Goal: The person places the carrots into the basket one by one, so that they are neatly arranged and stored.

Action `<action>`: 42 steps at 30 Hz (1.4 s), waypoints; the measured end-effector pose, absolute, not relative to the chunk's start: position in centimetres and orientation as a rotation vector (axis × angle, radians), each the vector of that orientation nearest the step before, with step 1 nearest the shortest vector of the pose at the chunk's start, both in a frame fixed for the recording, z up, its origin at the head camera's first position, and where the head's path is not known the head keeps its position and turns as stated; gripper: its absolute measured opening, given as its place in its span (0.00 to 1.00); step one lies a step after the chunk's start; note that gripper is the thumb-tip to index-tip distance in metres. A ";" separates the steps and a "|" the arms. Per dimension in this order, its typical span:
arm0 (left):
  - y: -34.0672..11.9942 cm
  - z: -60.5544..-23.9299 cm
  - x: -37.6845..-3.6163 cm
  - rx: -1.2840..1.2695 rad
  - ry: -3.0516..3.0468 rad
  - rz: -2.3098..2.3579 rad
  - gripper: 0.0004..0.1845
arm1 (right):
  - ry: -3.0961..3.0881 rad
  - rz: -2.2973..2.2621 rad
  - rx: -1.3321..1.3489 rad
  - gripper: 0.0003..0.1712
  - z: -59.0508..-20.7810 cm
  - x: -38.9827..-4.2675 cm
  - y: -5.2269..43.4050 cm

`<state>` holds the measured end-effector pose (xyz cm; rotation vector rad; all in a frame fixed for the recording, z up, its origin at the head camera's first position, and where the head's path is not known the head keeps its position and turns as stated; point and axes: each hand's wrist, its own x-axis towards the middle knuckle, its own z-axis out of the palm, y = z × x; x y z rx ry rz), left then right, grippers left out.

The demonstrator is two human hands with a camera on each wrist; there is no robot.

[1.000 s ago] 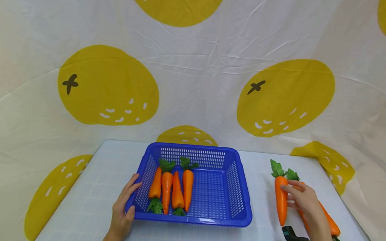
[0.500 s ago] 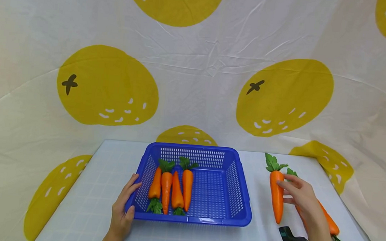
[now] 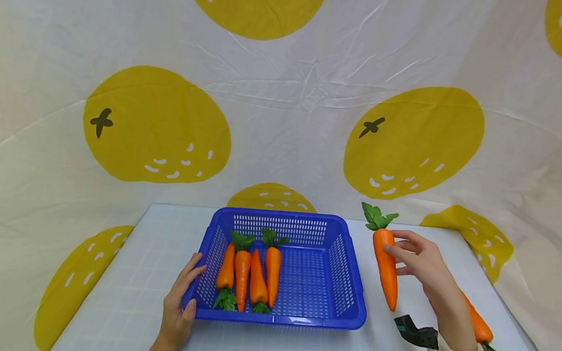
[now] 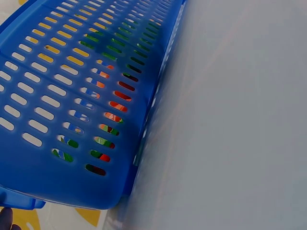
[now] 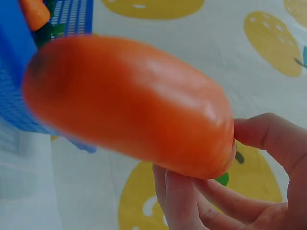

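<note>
My right hand pinches an orange carrot near its leafy top, between thumb and fingers. The carrot hangs over the table to the right of the blue basket, leaves up and tip down. Seen close in the right wrist view, the carrot has its tip toward the camera. My left hand holds the basket at its near left corner, fingers over the left rim and thumb at the corner. Several carrots lie side by side in the basket's left half, leaves at alternating ends.
Another carrot lies on the table at the far right, partly hidden behind my right forearm. A pale checked cloth covers the table. Behind it hangs a white curtain with yellow fruit prints.
My right hand has lifted the carrot and moved it left, toward the basket, tilting its leafy end leftward. My left hand and the basket stay where they were.
</note>
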<state>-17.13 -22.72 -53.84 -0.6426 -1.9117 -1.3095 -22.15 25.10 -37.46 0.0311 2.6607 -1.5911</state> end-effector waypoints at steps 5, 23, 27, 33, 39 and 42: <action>-22.8 -53.9 -17.2 -0.649 -1.900 -1.308 0.24 | 2.695 -1.555 -0.117 0.34 -35.9 -23.0 23.0; -22.9 -54.1 -17.2 -0.633 -1.923 -1.304 0.24 | 2.843 -1.135 -0.704 0.25 -33.1 -25.6 15.2; -22.8 -54.1 -17.3 -0.652 -1.908 -1.303 0.24 | 2.827 -1.082 -0.845 0.26 -33.0 -26.0 13.7; -22.7 -54.0 -17.2 -0.638 -1.926 -1.302 0.24 | 2.760 -1.033 -1.068 0.26 -33.8 -26.6 11.9; -22.6 -53.8 -17.2 -0.648 -1.913 -1.303 0.24 | 2.731 -0.852 -1.183 0.26 -35.4 -26.9 10.7; -22.7 -53.8 -17.2 -0.656 -1.901 -1.301 0.24 | 2.711 -0.731 -1.241 0.26 -36.0 -26.8 10.2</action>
